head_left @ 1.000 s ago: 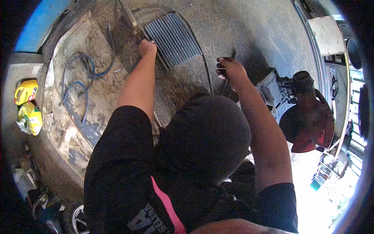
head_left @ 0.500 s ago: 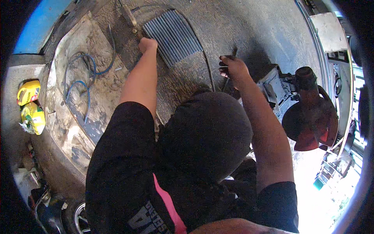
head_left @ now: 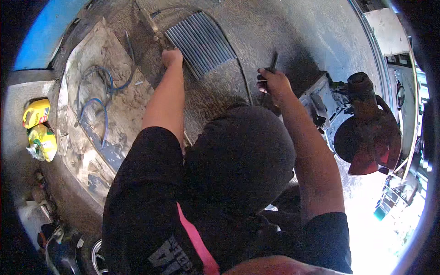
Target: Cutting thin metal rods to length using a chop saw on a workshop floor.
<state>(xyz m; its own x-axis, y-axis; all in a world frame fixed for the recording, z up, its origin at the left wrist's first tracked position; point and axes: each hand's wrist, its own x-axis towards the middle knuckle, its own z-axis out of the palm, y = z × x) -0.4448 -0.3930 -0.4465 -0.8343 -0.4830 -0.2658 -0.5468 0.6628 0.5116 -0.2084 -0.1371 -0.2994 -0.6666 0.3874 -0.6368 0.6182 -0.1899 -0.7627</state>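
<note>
A grille of several parallel grey metal bars lies flat on the floor ahead of me. My left hand is closed at its near left edge, the fingertips hidden from view. To the right of the grille and apart from it, my right hand is wrapped round a dark, stick-like tool. The tool's upper end sticks up past the thumb; its kind is too dark to tell. A dark cable runs along the grille's right side toward my knees.
A machine with a round dark guard stands at right. A blue hose lies coiled on a stained sheet at left, beyond which sit a yellow jug and a yellow bag. A bar-shaped piece lies left of the grille.
The tool in my right hand has tilted a little and shows more of its upper end. My left hand stays at the grille's edge; the whole view has shifted slightly.
</note>
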